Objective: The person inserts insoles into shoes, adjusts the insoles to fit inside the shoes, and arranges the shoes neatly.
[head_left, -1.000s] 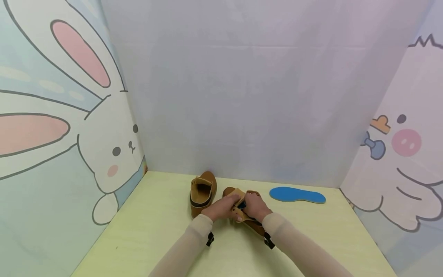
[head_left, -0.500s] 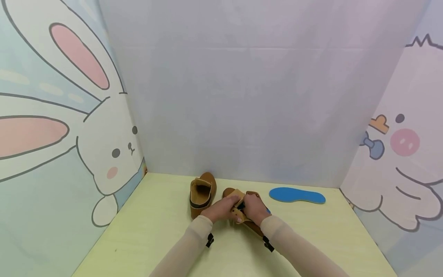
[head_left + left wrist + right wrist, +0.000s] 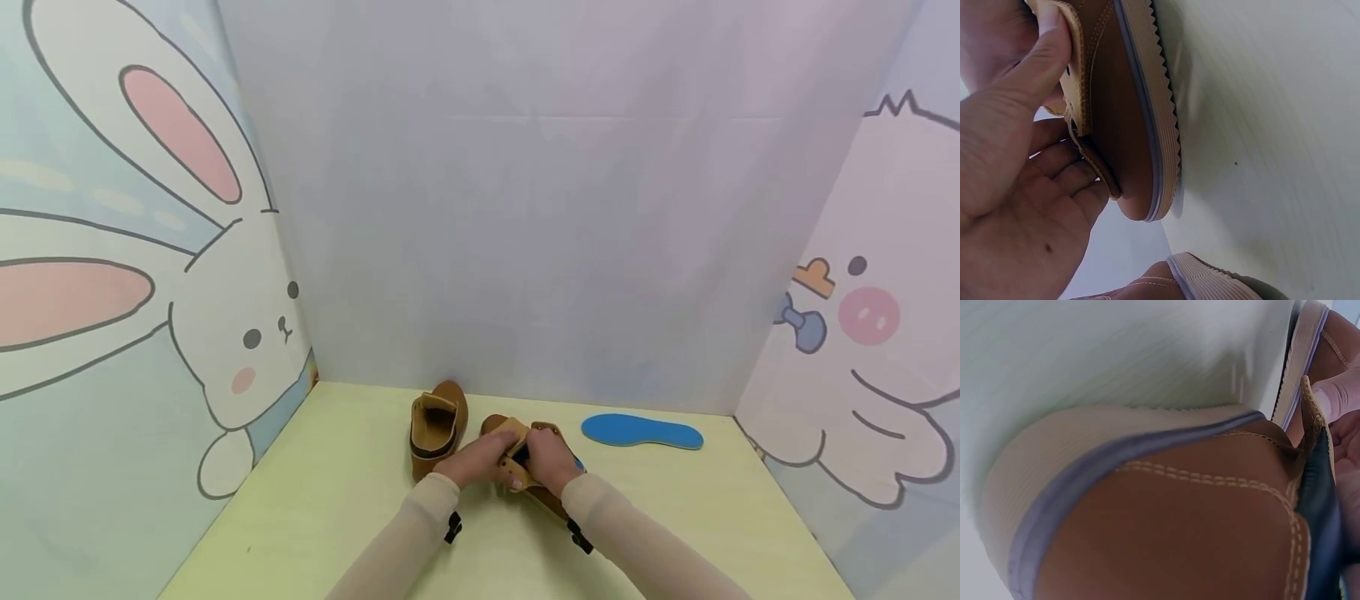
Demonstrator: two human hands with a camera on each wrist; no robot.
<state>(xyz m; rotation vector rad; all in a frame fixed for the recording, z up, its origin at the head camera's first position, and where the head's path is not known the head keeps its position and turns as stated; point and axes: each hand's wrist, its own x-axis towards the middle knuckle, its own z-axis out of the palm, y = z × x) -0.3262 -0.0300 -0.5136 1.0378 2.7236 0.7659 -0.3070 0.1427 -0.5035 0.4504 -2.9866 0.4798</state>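
A brown ankle shoe [image 3: 546, 501] lies slantwise under both hands in the head view, its toe pointing away to the left. My left hand [image 3: 480, 463] pinches the tan tongue [image 3: 514, 428] with the thumb on top; the other fingers lie along the opening in the left wrist view. My right hand [image 3: 551, 458], fingers down in the shoe's opening, grips a blue insole [image 3: 579, 464], of which only a sliver shows; its fingertips are hidden. Heel leather and the pale sole fill the right wrist view, the dark collar lining [image 3: 1319, 519] at its right.
The matching brown shoe [image 3: 450, 394] stands just left of the left hand, toe toward the back wall. A second blue insole [image 3: 641, 430] lies flat at the back right. Printed walls enclose the pale yellow table [image 3: 300, 500] on three sides.
A bit of blue insole has come into sight beside the right wrist, which has shifted slightly left. The left hand keeps its hold on the tongue. The head view has tilted up a little.
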